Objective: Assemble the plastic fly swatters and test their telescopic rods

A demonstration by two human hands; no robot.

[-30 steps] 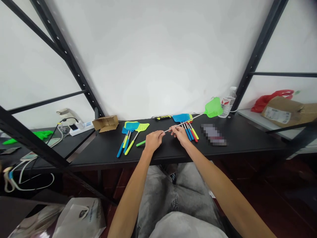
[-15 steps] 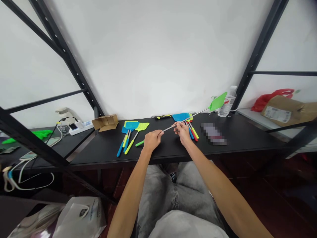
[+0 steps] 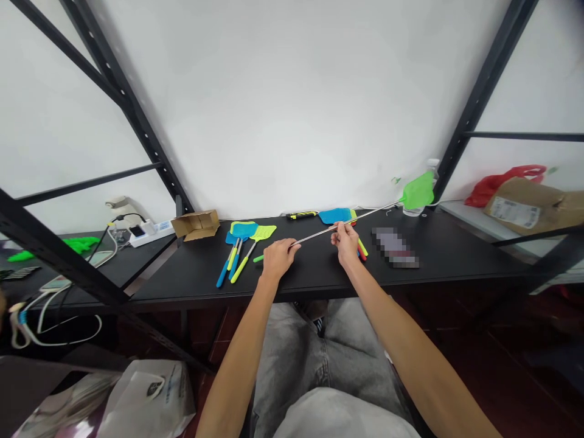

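Both my hands grip a green fly swatter (image 3: 418, 191) with a long thin metal rod, slanting up to the right over the table. My left hand (image 3: 278, 258) is closed round its handle end, and a bit of green grip sticks out to the left. My right hand (image 3: 345, 244) pinches the rod near its middle. Left of my hands lies a group of blue and yellow fly swatters (image 3: 243, 229), heads toward the wall. Behind my right hand rests another group, with a blue head (image 3: 334, 215) on top; their handles are partly hidden.
A small open cardboard box (image 3: 196, 225) stands at the table's back left. Against the wall lies a black and yellow utility knife (image 3: 301, 215). A water bottle (image 3: 413, 212) is partly behind the green head. A blurred flat item (image 3: 395, 247) lies at the right. Black rack posts flank the table.
My right hand has slid right along the rod, away from my left hand. The swatter's green head has shifted right, turned its flat face toward me, and now covers much of the bottle.
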